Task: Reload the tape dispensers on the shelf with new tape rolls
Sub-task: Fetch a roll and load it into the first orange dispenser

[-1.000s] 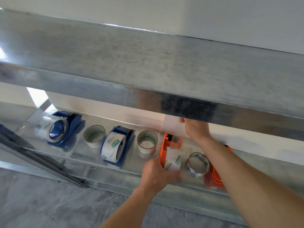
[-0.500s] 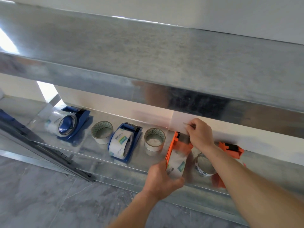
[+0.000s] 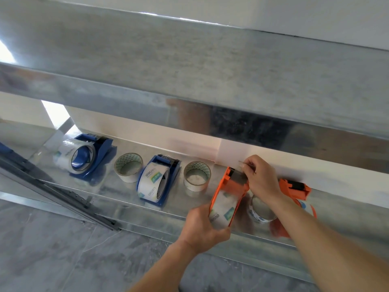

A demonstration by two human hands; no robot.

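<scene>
An orange tape dispenser lies on the lower metal shelf with a clear tape roll seated in it. My left hand grips the roll and the dispenser's near end. My right hand pinches the loose tape end over the dispenser's far blade end. Two blue dispensers hold rolls further left. A second orange dispenser lies behind my right forearm, partly hidden.
Loose tape rolls stand on the shelf: one between the blue dispensers, one left of the orange dispenser, one under my right wrist. The upper shelf overhangs closely. A dark rail slants at the lower left.
My right hand came forward from the back wall, drawing the tape end toward the dispenser's blade. My left hand slid down onto the roll. The view shifted slightly right.
</scene>
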